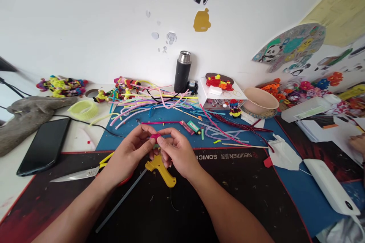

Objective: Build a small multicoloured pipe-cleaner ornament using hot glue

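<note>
My left hand and my right hand meet above the black desk mat, both pinching a small magenta pipe-cleaner piece between fingertips. A magenta pipe-cleaner strand lies just behind them. Right under my hands lies a yellow glue gun with a long clear glue stick trailing toward the near left. Scissors with yellow handles lie left of my left wrist.
A heap of coloured pipe cleaners covers the blue mat behind. A black phone lies at left, a black flask at the wall, a white box and beige bowl right. Another person's hand shows far right, near a white power bank.
</note>
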